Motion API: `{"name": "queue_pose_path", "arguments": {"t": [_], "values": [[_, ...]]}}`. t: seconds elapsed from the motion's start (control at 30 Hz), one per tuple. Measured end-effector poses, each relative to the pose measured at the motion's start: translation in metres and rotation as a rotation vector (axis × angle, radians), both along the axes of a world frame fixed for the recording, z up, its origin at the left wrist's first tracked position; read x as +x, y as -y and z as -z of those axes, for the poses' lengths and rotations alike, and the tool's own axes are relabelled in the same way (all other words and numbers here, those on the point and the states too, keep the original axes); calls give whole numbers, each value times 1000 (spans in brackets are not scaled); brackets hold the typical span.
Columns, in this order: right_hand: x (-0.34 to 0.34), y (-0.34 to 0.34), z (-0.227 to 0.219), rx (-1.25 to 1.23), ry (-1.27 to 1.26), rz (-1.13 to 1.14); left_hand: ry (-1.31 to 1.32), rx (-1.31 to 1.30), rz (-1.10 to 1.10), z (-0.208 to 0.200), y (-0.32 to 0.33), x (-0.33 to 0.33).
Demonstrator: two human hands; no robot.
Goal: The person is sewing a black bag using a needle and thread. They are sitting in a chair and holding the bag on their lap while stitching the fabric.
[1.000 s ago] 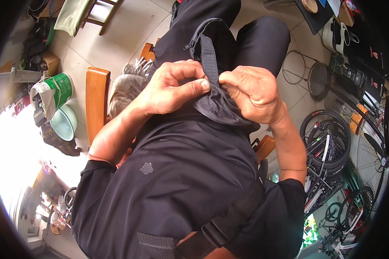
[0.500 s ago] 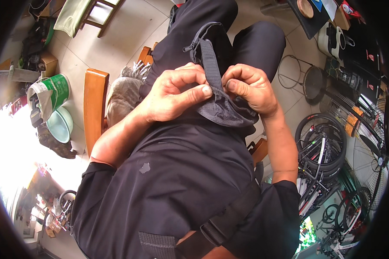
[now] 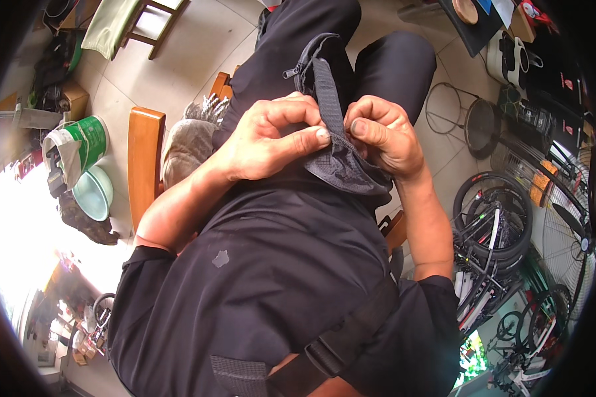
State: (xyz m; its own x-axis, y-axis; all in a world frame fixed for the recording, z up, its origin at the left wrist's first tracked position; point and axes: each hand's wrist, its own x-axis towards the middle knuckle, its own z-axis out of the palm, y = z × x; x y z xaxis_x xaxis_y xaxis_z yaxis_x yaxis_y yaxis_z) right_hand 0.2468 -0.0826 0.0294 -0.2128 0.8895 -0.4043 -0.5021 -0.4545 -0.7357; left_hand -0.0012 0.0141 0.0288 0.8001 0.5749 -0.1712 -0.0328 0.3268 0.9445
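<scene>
Above my lap I hold a dark grey cloth bag [image 3: 347,173] with a zipper and a strip of webbing [image 3: 328,89] running up from it. My left hand [image 3: 278,137] is closed on the bag's left side, thumb and forefinger pinching the cloth beside the webbing. The zipper pull [image 3: 290,73] hangs free just above that hand. On the other side my right hand [image 3: 389,135] is closed, thumb pressed to the curled forefinger near the cloth's edge. Whatever lies in that pinch is too small to make out, and its lower fingers are partly hidden by the bag.
A wooden chair post [image 3: 144,165] stands left of me, with a green-and-white bucket [image 3: 93,142] and a pale blue basin [image 3: 94,192] beyond. To the right are a folded bicycle [image 3: 493,231], a standing fan [image 3: 573,245] and a round dark pan-like object [image 3: 482,129].
Both hands and the bag have shifted very slightly. My right thumb has moved a little away from the webbing, and the gap between them is wider.
</scene>
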Motion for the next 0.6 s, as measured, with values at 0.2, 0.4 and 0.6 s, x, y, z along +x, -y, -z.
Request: {"name": "queue_pose_path", "arguments": {"t": [0.2,0.4,0.6], "values": [[-9,-1,1,-40,20,4,-6,-75,-3,2,-5,1],[9,-34,-44,350,1056,11,-22,-8,-67,-13,-7,-1],[17,-38,-115,1003,1656,-10,-154,157,-50,-30,-5,9]]}}
